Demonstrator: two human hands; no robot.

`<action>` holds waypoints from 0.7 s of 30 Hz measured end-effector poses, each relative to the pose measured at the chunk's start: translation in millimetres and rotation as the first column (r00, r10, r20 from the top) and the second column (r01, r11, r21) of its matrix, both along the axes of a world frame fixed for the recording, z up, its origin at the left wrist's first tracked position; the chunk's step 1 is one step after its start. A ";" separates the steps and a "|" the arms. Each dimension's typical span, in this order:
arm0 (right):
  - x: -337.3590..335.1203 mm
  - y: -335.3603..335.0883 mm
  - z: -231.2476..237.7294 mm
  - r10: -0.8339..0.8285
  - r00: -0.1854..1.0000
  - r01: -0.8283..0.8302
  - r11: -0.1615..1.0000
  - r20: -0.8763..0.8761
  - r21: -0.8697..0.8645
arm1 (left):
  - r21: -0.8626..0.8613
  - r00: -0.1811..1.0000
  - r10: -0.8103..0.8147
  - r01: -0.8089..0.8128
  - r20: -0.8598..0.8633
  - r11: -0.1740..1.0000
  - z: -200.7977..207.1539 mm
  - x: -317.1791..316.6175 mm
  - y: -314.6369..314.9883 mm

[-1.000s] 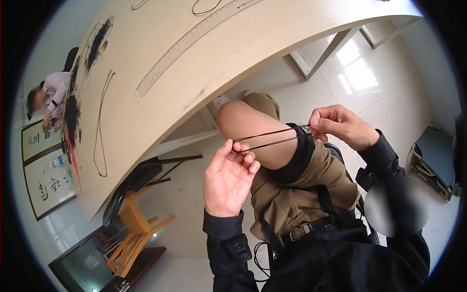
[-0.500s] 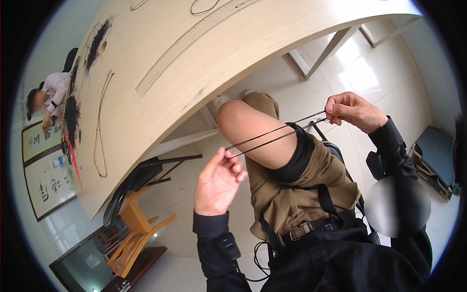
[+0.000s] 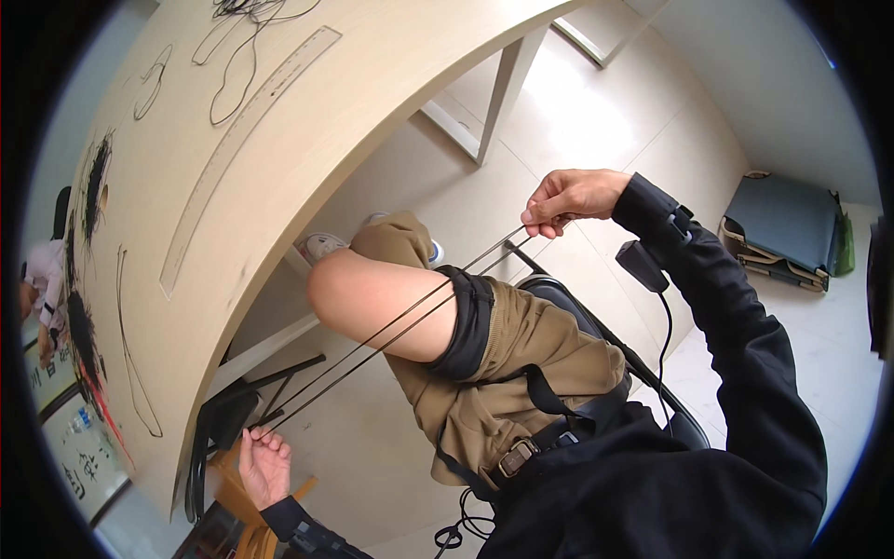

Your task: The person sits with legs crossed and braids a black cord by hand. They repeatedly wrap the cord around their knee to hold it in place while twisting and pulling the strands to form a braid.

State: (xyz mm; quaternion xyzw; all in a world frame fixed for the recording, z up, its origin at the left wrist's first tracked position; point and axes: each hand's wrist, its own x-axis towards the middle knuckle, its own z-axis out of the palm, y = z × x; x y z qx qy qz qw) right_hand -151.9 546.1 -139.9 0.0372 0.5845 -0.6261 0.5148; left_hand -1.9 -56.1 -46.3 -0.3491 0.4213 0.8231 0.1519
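Observation:
A thin black cord (image 3: 380, 347) stretches in two near-parallel strands between my hands, passing above my bare thigh. My right hand (image 3: 570, 201) pinches one end between thumb and fingers, at upper right. At lower left, near the table's edge, my left hand (image 3: 265, 469) has the other end at its curled fingers, palm turned up. Exactly how the cord runs around those fingers is too small to see.
The curved wooden table (image 3: 307, 140) carries a clear ruler (image 3: 251, 140), loose cords (image 3: 244, 79), a long cord loop (image 3: 128, 359) and bundles of black strands (image 3: 82, 335). Another person (image 3: 45, 284) sits beyond it. A black chair (image 3: 219, 424) stands below; folded blue panels (image 3: 782, 224) lie right.
My hands have moved farther apart: the left went down and left, drawing the cord into a longer span. The view has shifted too.

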 end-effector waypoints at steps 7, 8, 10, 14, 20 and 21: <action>0.7 0.0 -7.2 -0.016 0.995 0.018 1.000 0.096 -0.018 | -0.023 0.999 0.017 -0.017 0.029 1.000 -7.5 10.7 -24.2; 1.2 0.6 -9.5 -0.021 0.994 0.023 1.000 0.110 -0.021 | -0.024 0.999 0.020 -0.019 0.037 1.000 -8.6 11.0 -26.5; 1.8 2.3 -15.2 -0.032 0.991 0.037 0.999 0.134 -0.033 | -0.032 0.998 0.028 -0.027 0.054 0.999 -9.1 10.1 -27.9; 2.4 3.4 -23.2 -0.052 0.975 0.079 0.989 0.216 -0.122 | -0.060 0.998 0.024 -0.021 0.059 0.998 -8.9 9.8 -29.5; 5.8 4.5 -33.4 -0.085 0.947 0.138 0.978 0.310 -0.154 | -0.075 0.997 0.027 -0.021 0.076 0.997 -8.9 9.9 -34.9; 6.1 4.3 -34.1 -0.085 0.942 0.144 0.977 0.324 -0.160 | -0.078 0.996 0.036 -0.030 0.081 0.996 -8.7 9.5 -34.0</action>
